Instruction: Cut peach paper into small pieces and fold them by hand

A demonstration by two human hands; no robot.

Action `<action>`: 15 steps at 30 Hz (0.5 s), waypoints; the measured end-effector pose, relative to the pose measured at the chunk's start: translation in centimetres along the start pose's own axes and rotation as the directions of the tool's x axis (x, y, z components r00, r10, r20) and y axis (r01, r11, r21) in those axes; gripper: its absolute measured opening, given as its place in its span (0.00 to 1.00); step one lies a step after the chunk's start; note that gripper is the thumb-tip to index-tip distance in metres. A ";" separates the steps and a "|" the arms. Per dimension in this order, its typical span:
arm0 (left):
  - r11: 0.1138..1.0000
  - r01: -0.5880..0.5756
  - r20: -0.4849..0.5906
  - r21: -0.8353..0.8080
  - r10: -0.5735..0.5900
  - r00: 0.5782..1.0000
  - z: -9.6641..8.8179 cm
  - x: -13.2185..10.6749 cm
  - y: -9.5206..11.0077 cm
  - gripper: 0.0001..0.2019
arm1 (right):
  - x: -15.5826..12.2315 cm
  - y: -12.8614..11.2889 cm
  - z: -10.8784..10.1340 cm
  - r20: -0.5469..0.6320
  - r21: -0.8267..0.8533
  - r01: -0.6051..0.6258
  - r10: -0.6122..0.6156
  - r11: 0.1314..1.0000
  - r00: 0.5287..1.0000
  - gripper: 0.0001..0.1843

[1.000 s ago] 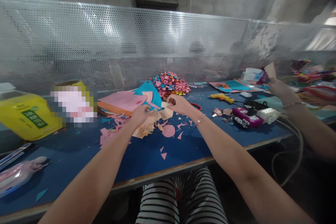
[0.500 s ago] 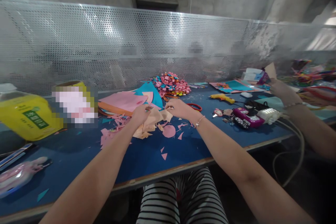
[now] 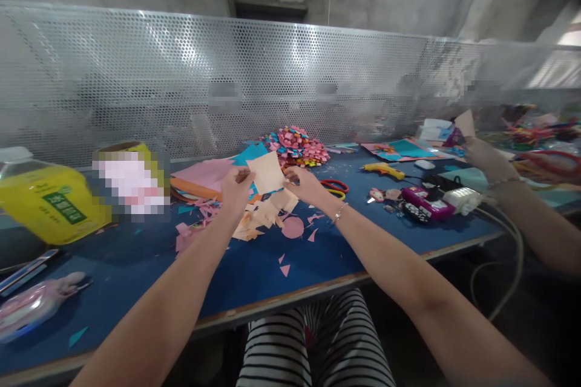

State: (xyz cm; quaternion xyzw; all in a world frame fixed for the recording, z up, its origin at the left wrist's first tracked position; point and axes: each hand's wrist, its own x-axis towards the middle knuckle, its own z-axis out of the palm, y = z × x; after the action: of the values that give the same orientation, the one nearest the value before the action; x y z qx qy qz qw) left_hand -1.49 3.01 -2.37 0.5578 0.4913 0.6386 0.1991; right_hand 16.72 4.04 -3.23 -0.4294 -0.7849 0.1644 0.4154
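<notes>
Both my hands hold up one pale peach sheet of paper (image 3: 267, 172) a little above the blue table (image 3: 236, 278). My left hand (image 3: 236, 188) pinches its left edge and my right hand (image 3: 305, 184) pinches its right edge. Under the sheet lies a heap of peach paper scraps (image 3: 261, 215) with pink offcuts and a pink paper disc (image 3: 293, 227). Behind my hands lie pink, orange and teal paper sheets (image 3: 206, 174) and a pile of small folded coloured paper pieces (image 3: 297, 145).
Red-handled scissors (image 3: 334, 185) and a yellow glue gun (image 3: 384, 168) lie right of my hands, near a purple device (image 3: 426, 202) with a white adapter and cable. A yellow bottle (image 3: 45, 202) stands at left. Another person's arm (image 3: 521, 205) holds paper at right. A perforated metal screen (image 3: 290, 72) backs the table.
My hands were down in the scrap heap. They have lifted a peach sheet out of it and now hold it spread between them above the table.
</notes>
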 end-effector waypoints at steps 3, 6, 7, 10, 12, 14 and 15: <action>0.999 0.018 -0.015 -0.047 -0.019 1.000 0.2 -0.1 0.0 0.10 | 0.1 -0.1 -0.1 -0.013 0.080 -0.013 0.014 0.997 1.000 0.13; 0.999 0.026 0.015 -0.043 -0.025 1.000 0.4 -0.1 0.1 0.10 | 0.2 -0.1 -0.1 -0.004 0.180 -0.072 0.074 0.981 0.997 0.09; 1.000 0.018 0.032 -0.025 -0.017 0.999 0.5 -0.1 0.1 0.10 | 0.2 -0.1 -0.1 0.003 0.222 -0.097 0.099 0.970 0.995 0.08; 0.996 0.001 0.100 0.086 -0.010 0.995 0.4 -0.1 0.2 0.12 | 0.6 0.2 -0.3 -0.005 0.354 -0.154 0.166 0.922 0.986 0.07; 0.968 -0.014 0.217 0.251 -0.042 0.975 0.3 -0.2 0.1 0.14 | 0.9 0.5 -0.6 -0.034 0.417 -0.168 0.200 0.893 0.979 0.05; 0.887 -0.084 0.389 0.454 -0.112 0.914 0.1 -0.4 0.0 0.15 | 1.1 0.9 -0.9 -0.058 0.452 -0.161 0.209 0.877 0.976 0.05; 0.832 -0.139 0.469 0.537 -0.158 0.869 0.0 -0.5 -0.2 0.14 | 1.2 1.0 -1.0 -0.055 0.461 -0.153 0.201 0.874 0.978 0.06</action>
State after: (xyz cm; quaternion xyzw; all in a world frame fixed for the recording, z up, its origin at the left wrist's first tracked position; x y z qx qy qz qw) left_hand -1.41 2.71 -2.76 0.7330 0.5900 0.3027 0.1513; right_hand 17.72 5.49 -2.69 -0.3981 -0.6599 0.3589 0.5265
